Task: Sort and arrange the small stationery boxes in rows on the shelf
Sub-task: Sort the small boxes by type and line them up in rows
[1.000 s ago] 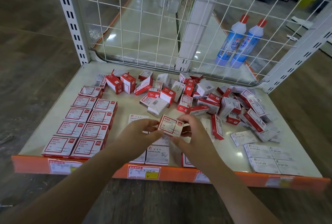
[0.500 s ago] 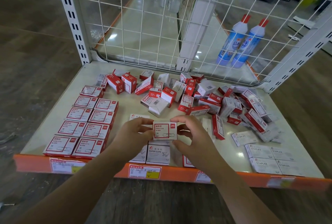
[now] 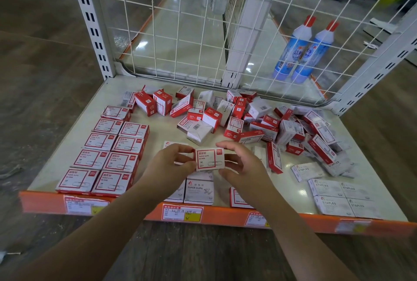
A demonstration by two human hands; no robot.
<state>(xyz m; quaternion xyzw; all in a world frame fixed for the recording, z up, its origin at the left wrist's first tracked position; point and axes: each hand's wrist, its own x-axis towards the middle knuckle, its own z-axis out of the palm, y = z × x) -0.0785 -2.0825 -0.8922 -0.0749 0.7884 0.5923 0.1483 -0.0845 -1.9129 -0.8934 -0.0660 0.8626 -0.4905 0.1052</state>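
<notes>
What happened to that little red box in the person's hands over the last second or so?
The red paper clip box was tilted a second ago; both hands turned it level, label facing up. The left hand and right hand kept their grip on its two ends throughout, above the white paper clip boxes. The sorted rows on the left, the loose pile at the back and the staples boxes stayed put.

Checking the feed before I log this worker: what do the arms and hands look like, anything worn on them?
Both forearms are bare as far as the frame shows: no sleeves in view. The left hand and right hand wear no gloves, and I see no rings, watch or wristband. Nails look short and unpainted, though the picture is too soft to be sure.
</notes>
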